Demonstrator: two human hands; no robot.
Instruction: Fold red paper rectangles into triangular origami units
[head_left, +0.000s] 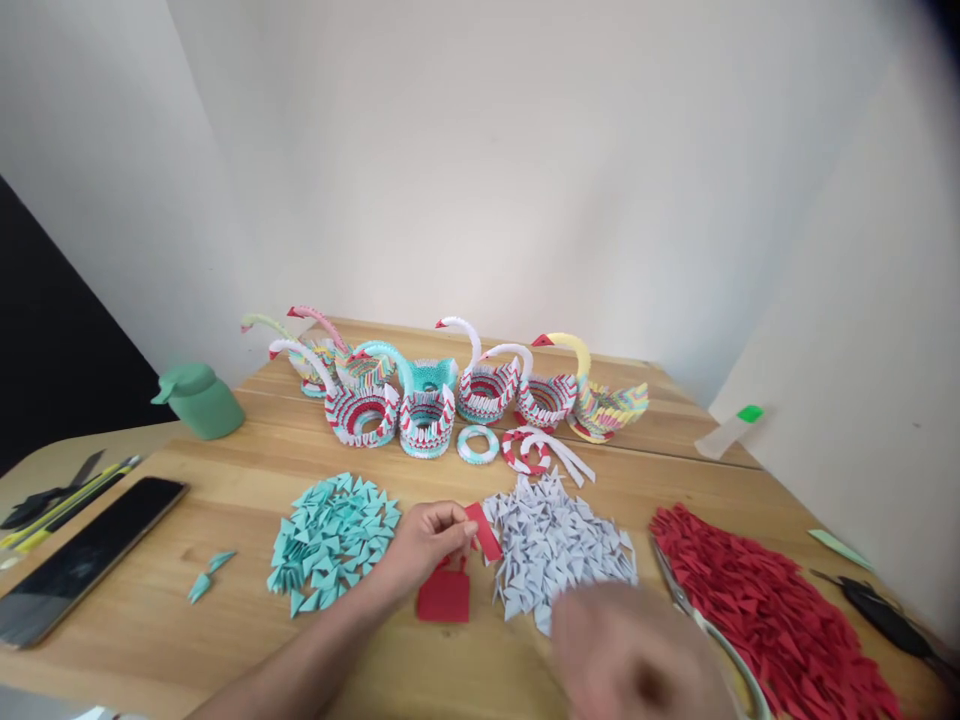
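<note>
The left hand (427,540) pinches a red paper strip (484,530) whose long axis runs from eleven to five o'clock, just above the red sheet (444,597), while the blurred right hand (630,655), grip unreadable, hovers at four o'clock over the white pile (555,540).
</note>
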